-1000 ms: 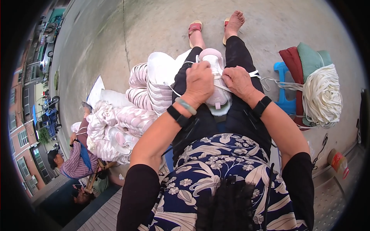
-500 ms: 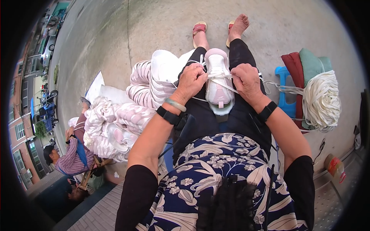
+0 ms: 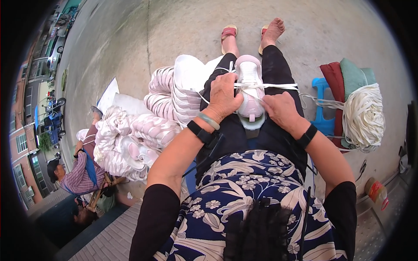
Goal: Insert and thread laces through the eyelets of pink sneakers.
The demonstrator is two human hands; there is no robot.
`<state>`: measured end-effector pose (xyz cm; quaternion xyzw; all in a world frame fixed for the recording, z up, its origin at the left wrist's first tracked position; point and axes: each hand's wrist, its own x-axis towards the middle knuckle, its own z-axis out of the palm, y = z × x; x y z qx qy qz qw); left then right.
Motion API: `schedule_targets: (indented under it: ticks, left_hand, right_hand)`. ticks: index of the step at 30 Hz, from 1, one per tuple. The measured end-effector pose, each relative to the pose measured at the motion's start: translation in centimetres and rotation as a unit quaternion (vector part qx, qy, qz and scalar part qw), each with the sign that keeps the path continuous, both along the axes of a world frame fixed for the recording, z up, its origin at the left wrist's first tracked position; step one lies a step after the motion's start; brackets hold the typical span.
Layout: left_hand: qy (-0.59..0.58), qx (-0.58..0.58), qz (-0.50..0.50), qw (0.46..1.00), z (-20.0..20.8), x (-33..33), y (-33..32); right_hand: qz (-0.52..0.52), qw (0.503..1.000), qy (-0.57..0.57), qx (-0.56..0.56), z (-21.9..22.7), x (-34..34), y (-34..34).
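Bare concrete ground (image 3: 313, 35) stretches out under us, and we sit with a pale pink shoe (image 3: 249, 85) resting sole-down on our lap. Our left hand (image 3: 224, 96) is curled over the shoe's left side, fingers closed on the flat white lace (image 3: 272, 86), which runs taut across the upper. Our right hand (image 3: 282, 111) grips the shoe's heel end, fingers folded around it; whether it also pinches the lace we cannot tell. The shoe's tongue and eyelets are mostly hidden beneath our knuckles. Just left of our knee lies a heap of more pink-and-white shoes (image 3: 139, 139), partly cut off by our arm. To the right, a big coil of white lacing (image 3: 363, 117) sits on a blue stool (image 3: 321, 117), well clear of our elbow. Another person (image 3: 76, 174) sits at far left, hard to make out. Compared with a half-second earlier, the lace is now pulled straight sideways and our hands sit lower on the shoe.
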<state>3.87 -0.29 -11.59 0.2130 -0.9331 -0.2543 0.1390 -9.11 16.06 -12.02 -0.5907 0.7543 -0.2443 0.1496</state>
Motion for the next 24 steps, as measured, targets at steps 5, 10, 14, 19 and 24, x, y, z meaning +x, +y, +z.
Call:
schedule_targets:
  ticks: [5,10,14,19,24]
  left_hand:
    - [-0.008,-0.030,0.013,0.999,-0.3,-0.4,0.5]
    - [-0.003,-0.026,0.014,1.000,-0.6,-0.2,0.4]
    - [0.017,0.004,0.022,1.000,-0.7,-0.4,0.9]
    - [0.105,-0.001,-0.019,0.994,0.3,-0.6,1.2]
    - [0.093,-0.046,-0.041,0.994,0.6,-2.1,2.6]
  right_hand:
    - [0.105,0.994,0.019,-0.027,1.2,-1.3,2.6]
    - [0.088,0.996,-0.029,0.014,3.1,-2.3,7.3]
    - [0.006,0.982,-0.167,0.083,2.9,-2.6,7.1]
    - [-0.098,0.967,-0.215,-0.093,0.8,-2.0,2.5]
    - [-0.046,0.992,-0.015,-0.113,-0.3,-2.4,-0.8]
